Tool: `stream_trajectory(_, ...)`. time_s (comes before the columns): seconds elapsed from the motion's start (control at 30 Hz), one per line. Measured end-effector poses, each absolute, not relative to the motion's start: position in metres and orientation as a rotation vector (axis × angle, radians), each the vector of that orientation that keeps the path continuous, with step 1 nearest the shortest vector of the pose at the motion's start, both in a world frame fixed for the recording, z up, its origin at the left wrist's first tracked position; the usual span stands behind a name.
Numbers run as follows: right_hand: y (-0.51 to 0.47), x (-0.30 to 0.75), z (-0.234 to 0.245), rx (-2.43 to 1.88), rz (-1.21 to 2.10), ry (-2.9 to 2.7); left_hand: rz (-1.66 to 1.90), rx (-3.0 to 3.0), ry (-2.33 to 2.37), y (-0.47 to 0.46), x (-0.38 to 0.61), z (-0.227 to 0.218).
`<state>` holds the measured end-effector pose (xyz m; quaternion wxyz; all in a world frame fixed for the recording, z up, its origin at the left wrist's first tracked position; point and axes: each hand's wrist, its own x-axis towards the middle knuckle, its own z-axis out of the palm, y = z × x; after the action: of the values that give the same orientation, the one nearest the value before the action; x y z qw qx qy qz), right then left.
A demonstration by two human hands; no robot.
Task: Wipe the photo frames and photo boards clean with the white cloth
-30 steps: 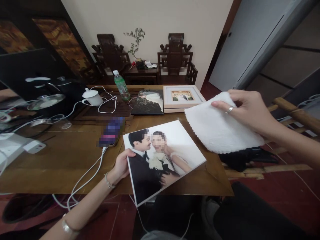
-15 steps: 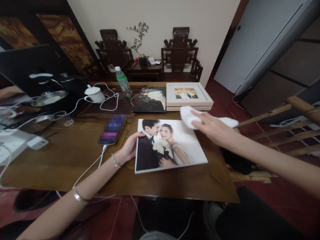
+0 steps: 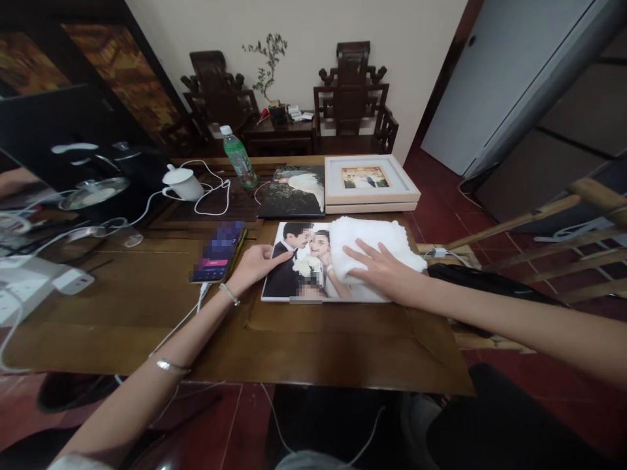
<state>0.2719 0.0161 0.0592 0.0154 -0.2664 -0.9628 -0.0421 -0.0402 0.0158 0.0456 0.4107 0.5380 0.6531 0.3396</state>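
A large wedding photo print (image 3: pixel 306 271) lies flat on the wooden table (image 3: pixel 147 307). My left hand (image 3: pixel 255 264) holds its left edge, fingers curled over the border. A white cloth (image 3: pixel 372 241) is spread over the right half of the print. My right hand (image 3: pixel 379 271) lies flat on that cloth with its fingers stretched out, pressing it onto the picture.
Behind the print lie a dark photo (image 3: pixel 294 191) and a white framed photo (image 3: pixel 369 184). A phone (image 3: pixel 219 251) on a white cable sits to the left, with a white cup (image 3: pixel 182 184), a green bottle (image 3: pixel 238 156) and pot lids (image 3: pixel 93 192) farther back. Wooden chairs stand right.
The print went from being held tilted up to lying flat on the table. My right hand brought the cloth down and spread it over the print's right half.
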Motion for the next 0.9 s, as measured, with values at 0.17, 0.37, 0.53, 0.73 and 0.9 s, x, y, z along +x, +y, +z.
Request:
stream_trajectory(0.17,0.008,0.269,0.054,-0.843,-0.177,-2.959,0.574,1.992,1.906,0.02,-0.047,0.05)
stream_trajectory(0.37,0.007,0.272,0.053,-0.82,-0.181,-2.951,0.577,2.077,2.13,-0.005,-0.029,0.044)
stream_trajectory(0.53,0.006,0.271,0.05,-0.827,-0.196,-2.904,0.872,2.266,1.694,-0.01,-0.024,0.025)
stream_trajectory(0.73,0.007,0.273,0.046,-0.819,-0.212,-2.894,0.982,2.171,1.404,-0.005,-0.031,0.018)
stream_trajectory(0.9,0.005,0.273,0.045,-0.814,-0.176,-2.869,0.964,2.164,1.373,-0.004,-0.03,0.02)
